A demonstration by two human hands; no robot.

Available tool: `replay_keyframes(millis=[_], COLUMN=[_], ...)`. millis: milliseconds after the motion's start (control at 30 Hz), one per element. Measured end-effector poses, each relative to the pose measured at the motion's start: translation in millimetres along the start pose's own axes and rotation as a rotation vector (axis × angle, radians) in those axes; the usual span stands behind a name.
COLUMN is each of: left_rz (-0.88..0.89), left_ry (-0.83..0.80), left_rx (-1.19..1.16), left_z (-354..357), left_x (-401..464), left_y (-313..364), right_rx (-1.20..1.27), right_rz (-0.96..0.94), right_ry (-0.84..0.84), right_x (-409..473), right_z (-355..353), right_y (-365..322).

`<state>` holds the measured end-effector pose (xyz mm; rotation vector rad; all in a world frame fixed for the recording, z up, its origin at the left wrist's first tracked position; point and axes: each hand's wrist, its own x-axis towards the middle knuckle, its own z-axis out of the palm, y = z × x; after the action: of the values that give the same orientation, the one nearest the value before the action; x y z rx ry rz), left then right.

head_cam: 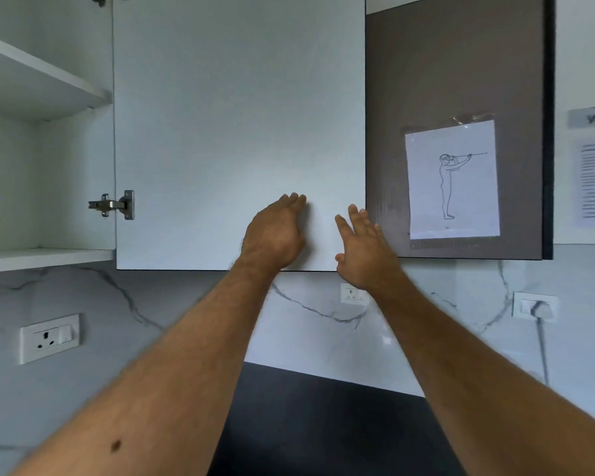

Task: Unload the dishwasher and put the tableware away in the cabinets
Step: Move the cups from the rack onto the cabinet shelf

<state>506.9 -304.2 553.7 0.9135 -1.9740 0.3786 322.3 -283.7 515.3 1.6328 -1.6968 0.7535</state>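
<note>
In the head view, a flat pale grey-white cabinet door (237, 132) fills the upper middle of the frame, swung open on a metal hinge (112, 204) at its left edge. Its matt surface is plain and bears no handle that shows. At the upper left, the white cabinet interior (31, 166) shows one slanting shelf above and a bottom board below. The left hand (272, 235) reaches up at centre frame, fingers straight and together, their tips against the door's lower part. The right hand (364, 249) is just to its right, fingers spread and straight, at the door's lower right corner; whether it touches cannot be told. Further right, a brown cabinet door (461, 63) carries a taped white paper sheet with a line-drawn standing figure (452, 180).
</note>
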Motion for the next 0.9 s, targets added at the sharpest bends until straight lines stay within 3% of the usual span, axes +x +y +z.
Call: replay_keyframes(millis=[333,467,733,800,900], left_rz=[0.114,0.181,0.42,0.413,0.293], left_ry=[0.029,0.074,0.335,0.293,0.03], left_rx=[-0.06,-0.137,-0.441,-0.509,-0.623], left_z=[46,64,107,121,142], left_x=[-6,-12,-62,-88,-133], left_y=[12,42,152,179,214], right_rx=[-0.039,-0.117,-0.224,-0.25,-0.291], right_rz=[-0.114,-0.027,0.21,0.263,0.356], right_ry=[0.014,0.068,-0.015,-0.047,-0.118], right_x=[-17,-56,-177,-210,-263], right_z=[-23,-41,-76,-84,-94], right_y=[34,70,145,160,183])
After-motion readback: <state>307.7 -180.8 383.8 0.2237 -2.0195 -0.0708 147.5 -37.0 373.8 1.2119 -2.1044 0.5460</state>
